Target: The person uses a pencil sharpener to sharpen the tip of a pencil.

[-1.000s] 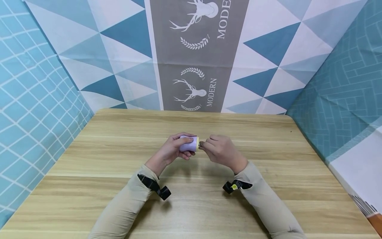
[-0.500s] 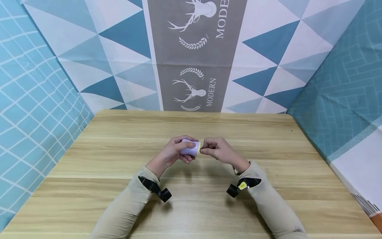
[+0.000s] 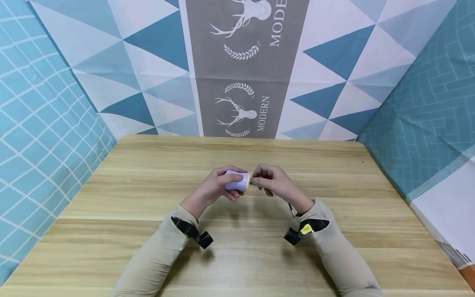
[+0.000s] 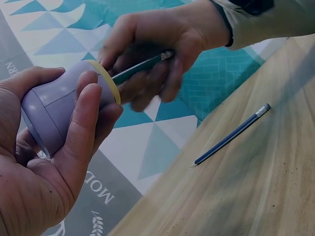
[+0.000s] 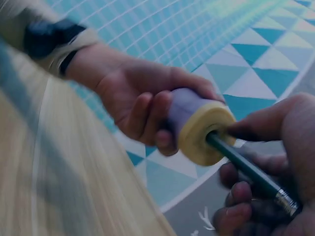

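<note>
Just changed: the set of the right grip (image 3: 272, 179), rolled over at the wrist, from fingers bunched tight a second ago to a looser curl, with more of the dark-green wooden pencil (image 5: 248, 171) now in sight below the thumb. No such change in the left grip (image 3: 217, 183), clamped throughout round the lilac, rounded plastic barrel (image 4: 54, 108), apparently a pencil sharpener. Reads as a fresh hold between turns, with the pencil seated in the hole of the pale-yellow round end (image 5: 194, 147); work seemingly under way, not finished.

Long axis of the pencil: straight out of that hole, away from the left grip and into the space between right thumb and fingers. Front end hidden inside the barrel, toward the left grip; silver-banded back end toward the right palm. Roughly in line with the barrel, with yellow end facing the right grip and base toward the left palm.

In the right grip, thumb and fingers curled to either side of the pencil; too blurred to tell pinched or just clear. On the wrist side of that grip, apart from both grips and lying on the pale wood-grain desk (image 3: 237, 264): a slim dark-blue pencil (image 4: 231, 134), also silver-banded at one end
</note>
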Motion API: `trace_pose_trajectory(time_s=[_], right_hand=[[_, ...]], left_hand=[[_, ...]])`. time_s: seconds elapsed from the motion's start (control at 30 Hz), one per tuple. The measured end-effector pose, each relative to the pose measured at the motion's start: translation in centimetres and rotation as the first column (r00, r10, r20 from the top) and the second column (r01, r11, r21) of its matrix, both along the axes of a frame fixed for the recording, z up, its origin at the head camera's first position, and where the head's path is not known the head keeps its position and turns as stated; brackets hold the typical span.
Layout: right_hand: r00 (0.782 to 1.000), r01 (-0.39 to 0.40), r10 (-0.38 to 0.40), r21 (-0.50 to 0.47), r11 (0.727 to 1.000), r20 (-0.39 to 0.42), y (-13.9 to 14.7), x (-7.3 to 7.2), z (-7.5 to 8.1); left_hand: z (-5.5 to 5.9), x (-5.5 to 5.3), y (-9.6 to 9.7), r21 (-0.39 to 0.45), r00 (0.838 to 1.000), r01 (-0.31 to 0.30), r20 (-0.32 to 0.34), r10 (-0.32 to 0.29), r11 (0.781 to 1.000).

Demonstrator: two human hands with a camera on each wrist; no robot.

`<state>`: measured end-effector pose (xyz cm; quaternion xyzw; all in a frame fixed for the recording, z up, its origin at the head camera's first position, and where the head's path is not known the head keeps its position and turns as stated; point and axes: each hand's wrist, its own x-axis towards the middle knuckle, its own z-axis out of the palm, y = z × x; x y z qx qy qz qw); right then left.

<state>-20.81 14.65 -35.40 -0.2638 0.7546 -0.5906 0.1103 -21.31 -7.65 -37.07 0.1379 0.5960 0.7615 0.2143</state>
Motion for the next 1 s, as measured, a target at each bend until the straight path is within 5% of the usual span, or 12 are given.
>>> trace_pose_trajectory(time_s=[0.07,0.13,0.2,0.27,0.4,0.5,0.57,0.63,0.67,0.77,0.83,1.0], right_hand=[[0.978,0.074,-0.075,-0.013,0.997,-0.195,-0.2,0.1,-0.2],[0.906,0.095,-0.102,-0.038,0.995,-0.411,-0.2,0.0,-0.4],[0.780,0.081,-0.094,-0.048,0.996,-0.619,-0.3,-0.2,-0.7],[0.620,0.053,-0.056,-0.030,0.998,-0.782,-0.4,-0.5,-0.9],[0.322,0.085,0.046,0.078,0.993,-0.946,-0.3,-0.9,-1.1],[0.158,0.178,0.118,0.145,0.973,-0.980,-0.2,-0.9,-1.0],[0.098,0.236,0.151,0.170,0.957,-0.984,-0.3,-0.8,-1.0],[0.090,0.266,0.162,0.181,0.947,-0.983,-0.3,-0.8,-1.0],[0.102,0.267,0.161,0.183,0.946,-0.982,-0.3,-0.7,-1.1],[0.177,0.224,0.142,0.181,0.958,-0.974,-0.4,-0.8,-1.1],[0.257,0.162,0.134,0.179,0.970,-0.957,-0.3,-0.7,-1.1],[0.506,0.034,0.146,0.189,0.981,-0.850,-0.1,-0.4,-0.7]], left_hand=[[0.1,-0.1,-0.1,0.012,1.000,-0.001,0.006,0.001,1.000],[0.2,-0.1,-0.2,0.027,1.000,0.001,0.009,-0.001,1.000],[0.3,-0.1,-0.3,0.040,1.000,0.000,0.011,-0.001,0.999],[0.3,-0.2,-0.3,0.048,1.000,-0.001,0.012,0.000,0.999],[0.2,-0.2,-0.2,0.059,1.000,0.001,0.024,-0.003,0.998],[0.0,-0.2,-0.1,0.067,0.999,0.000,0.044,-0.003,0.998],[-0.2,-0.2,-0.1,0.073,0.998,-0.008,0.055,0.004,0.997],[-0.3,-0.2,0.0,0.080,0.998,-0.019,0.063,0.014,0.997],[-0.3,-0.2,0.0,0.082,0.998,-0.024,0.064,0.019,0.996],[-0.3,-0.1,0.0,0.081,0.998,-0.030,0.057,0.025,0.996],[-0.2,-0.1,0.0,0.074,0.999,-0.025,0.046,0.022,0.997],[-0.1,0.1,0.0,0.050,1.000,-0.002,0.021,0.001,0.999]])
